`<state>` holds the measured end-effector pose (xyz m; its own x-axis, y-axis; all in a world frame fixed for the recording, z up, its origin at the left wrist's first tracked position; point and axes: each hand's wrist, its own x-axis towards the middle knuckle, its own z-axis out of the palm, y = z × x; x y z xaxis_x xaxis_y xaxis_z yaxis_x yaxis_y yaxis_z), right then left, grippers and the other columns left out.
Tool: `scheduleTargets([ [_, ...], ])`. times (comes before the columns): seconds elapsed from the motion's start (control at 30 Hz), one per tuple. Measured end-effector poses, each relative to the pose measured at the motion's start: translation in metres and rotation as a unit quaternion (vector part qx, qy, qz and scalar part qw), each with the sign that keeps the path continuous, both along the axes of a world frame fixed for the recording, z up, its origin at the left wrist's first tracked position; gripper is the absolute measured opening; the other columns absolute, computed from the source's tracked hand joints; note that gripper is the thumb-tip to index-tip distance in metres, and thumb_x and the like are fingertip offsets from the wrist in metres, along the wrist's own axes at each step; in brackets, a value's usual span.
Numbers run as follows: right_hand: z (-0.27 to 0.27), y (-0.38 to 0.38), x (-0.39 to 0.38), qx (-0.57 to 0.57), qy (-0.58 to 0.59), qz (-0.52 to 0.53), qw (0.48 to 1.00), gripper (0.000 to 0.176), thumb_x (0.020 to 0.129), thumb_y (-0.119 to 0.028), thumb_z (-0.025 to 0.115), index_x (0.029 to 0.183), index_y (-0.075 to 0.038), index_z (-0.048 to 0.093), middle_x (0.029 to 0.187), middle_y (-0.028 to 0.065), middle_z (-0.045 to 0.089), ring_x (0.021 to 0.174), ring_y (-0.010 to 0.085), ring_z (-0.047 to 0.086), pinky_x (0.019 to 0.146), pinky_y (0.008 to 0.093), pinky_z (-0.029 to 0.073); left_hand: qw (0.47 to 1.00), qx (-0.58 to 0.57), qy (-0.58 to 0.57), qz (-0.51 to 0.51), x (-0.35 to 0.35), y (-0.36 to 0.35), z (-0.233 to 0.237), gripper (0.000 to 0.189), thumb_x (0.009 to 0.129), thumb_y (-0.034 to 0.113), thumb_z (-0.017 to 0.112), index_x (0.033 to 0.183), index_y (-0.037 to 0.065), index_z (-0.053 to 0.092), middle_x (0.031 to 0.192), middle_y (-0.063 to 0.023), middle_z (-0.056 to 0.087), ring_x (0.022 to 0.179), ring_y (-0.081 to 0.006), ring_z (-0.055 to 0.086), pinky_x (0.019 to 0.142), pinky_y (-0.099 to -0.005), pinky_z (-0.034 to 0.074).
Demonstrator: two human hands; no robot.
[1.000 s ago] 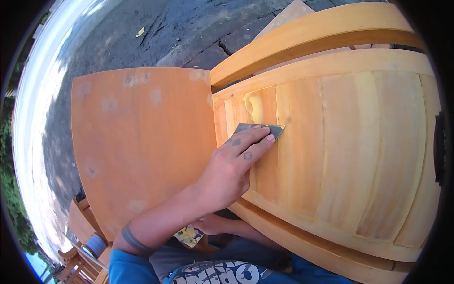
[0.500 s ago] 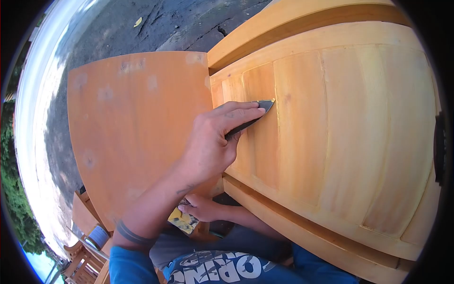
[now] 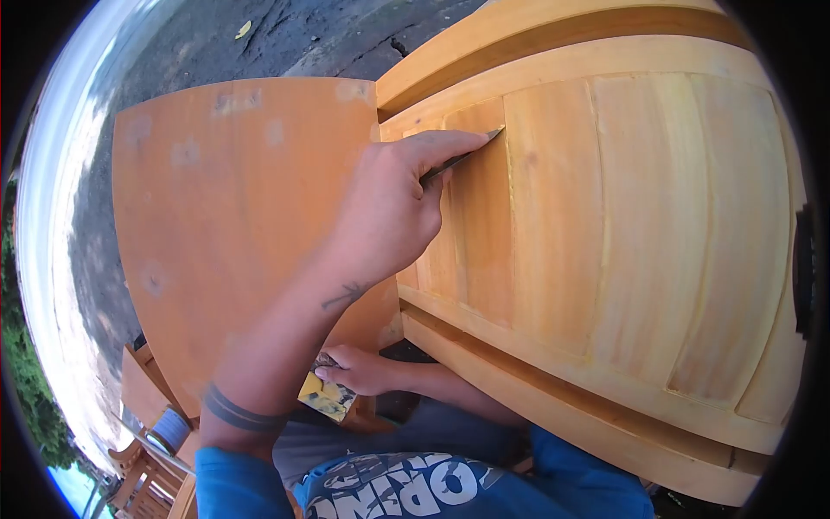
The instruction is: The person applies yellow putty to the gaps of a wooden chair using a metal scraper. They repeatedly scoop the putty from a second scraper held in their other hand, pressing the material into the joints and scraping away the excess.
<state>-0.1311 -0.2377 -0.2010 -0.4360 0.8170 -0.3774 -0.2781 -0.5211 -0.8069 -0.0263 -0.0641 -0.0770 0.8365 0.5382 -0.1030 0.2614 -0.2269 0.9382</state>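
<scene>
My left hand (image 3: pixel 389 203) is closed around a dark putty knife (image 3: pixel 456 161), index finger stretched along the blade. The knife's tip, with a little yellow putty on it, is at a seam on the wooden panel (image 3: pixel 553 216), near the panel's far end. Yellowish filler shows along that seam. Low down, close to my body, my right hand (image 3: pixel 367 370) grips a small flat plate (image 3: pixel 327 398) smeared with yellow putty and dark stains. Its handle, if any, is mostly hidden by the fingers.
An orange-brown board (image 3: pixel 225 208) with pale filler patches adjoins the panel on the left. Raised wooden rails (image 3: pixel 553 376) border the panel. At the lower left are a roll-like blue and white object (image 3: pixel 171 426) and other wooden furniture (image 3: pixel 143 484). Dark ground (image 3: pixel 303 39) lies beyond.
My left hand has moved the putty knife farther up along the seam, and its blade now appears more edge-on. My right hand keeps hold of the plate, nearly unmoved.
</scene>
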Motion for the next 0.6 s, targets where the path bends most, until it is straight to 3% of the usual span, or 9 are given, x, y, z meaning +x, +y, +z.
scheduleTargets([
  [0.03,-0.005,-0.002,-0.004,0.024,-0.008,-0.01,1.0,0.03,0.092,-0.02,0.051,0.109,0.003,0.056,0.097,0.021,0.062,0.091,0.0288,0.061,0.081,0.038,0.046,0.999,-0.017,-0.048,0.01,-0.005,-0.013,-0.005,0.039,0.081,-0.014,0.05,0.113,0.004,0.063,0.117,-0.015,0.062,0.113,-0.0249,0.058,0.096,-0.0317,0.045],
  [0.13,-0.011,-0.009,-0.014,0.062,-0.021,-0.037,0.997,0.028,0.092,-0.02,0.051,0.109,0.002,0.056,0.099,0.0206,0.062,0.093,0.0291,0.061,0.082,0.0384,0.046,0.998,0.046,-0.046,-0.025,-0.037,-0.06,-0.011,0.048,0.073,-0.018,0.053,0.114,0.006,0.063,0.12,-0.0147,0.06,0.115,-0.029,0.056,0.099,-0.0346,0.044],
  [0.2,-0.006,-0.003,-0.012,0.054,-0.026,-0.032,0.998,0.028,0.093,-0.019,0.05,0.111,0.001,0.056,0.101,0.0192,0.062,0.095,0.0276,0.06,0.084,0.0375,0.045,0.992,0.094,-0.083,-0.031,-0.056,-0.094,-0.024,0.062,0.062,-0.014,0.057,0.119,0.009,0.061,0.122,-0.0134,0.058,0.114,-0.0323,0.055,0.099,-0.0416,0.045],
  [0.27,0.0,0.001,-0.01,0.044,-0.034,-0.022,0.998,0.027,0.094,-0.018,0.049,0.113,0.0,0.055,0.103,0.0178,0.062,0.097,0.0261,0.059,0.085,0.0367,0.045,0.992,0.089,-0.046,-0.076,-0.075,-0.116,-0.012,0.063,0.061,-0.013,0.058,0.12,0.009,0.06,0.124,-0.0139,0.057,0.117,-0.0329,0.053,0.101,-0.0432,0.043],
  [0.4,-0.011,-0.002,-0.012,0.095,-0.004,-0.041,0.995,0.027,0.094,-0.018,0.048,0.112,0.0,0.055,0.103,0.0177,0.061,0.098,0.0255,0.059,0.086,0.0358,0.044,0.986,0.059,-0.045,-0.147,-0.095,-0.1,0.002,0.068,0.054,-0.019,0.052,0.116,0.006,0.063,0.121,-0.0163,0.059,0.117,-0.0351,0.054,0.1,-0.0473,0.042],
  [0.5,-0.005,-0.002,-0.009,0.14,0.038,-0.075,0.987,0.026,0.094,-0.018,0.049,0.11,0.001,0.055,0.103,0.0183,0.061,0.097,0.0256,0.059,0.086,0.0353,0.044,0.998,0.052,-0.012,0.015,-0.071,-0.055,-0.003,0.046,0.076,-0.016,0.052,0.117,0.004,0.062,0.112,-0.013,0.065,0.108,-0.0241,0.06,0.092,-0.0327,0.047],
  [0.53,0.011,0.003,0.006,0.003,0.025,0.024,0.999,0.026,0.094,-0.019,0.049,0.105,0.004,0.056,0.093,0.0175,0.063,0.089,0.0253,0.061,0.081,0.0347,0.046,0.999,0.005,0.005,0.045,-0.058,-0.037,-0.011,0.04,0.081,-0.013,0.051,0.116,0.004,0.062,0.109,-0.0103,0.065,0.103,-0.019,0.061,0.089,-0.0293,0.047],
  [0.6,0.004,0.003,0.001,0.031,-0.004,0.03,0.999,0.025,0.094,-0.018,0.048,0.103,0.005,0.055,0.083,0.0156,0.062,0.079,0.0239,0.061,0.076,0.0347,0.047,0.996,-0.049,0.029,0.065,-0.036,-0.008,-0.025,0.033,0.087,-0.009,0.051,0.115,0.003,0.062,0.105,-0.006,0.066,0.096,-0.0122,0.06,0.086,-0.0257,0.046],
])
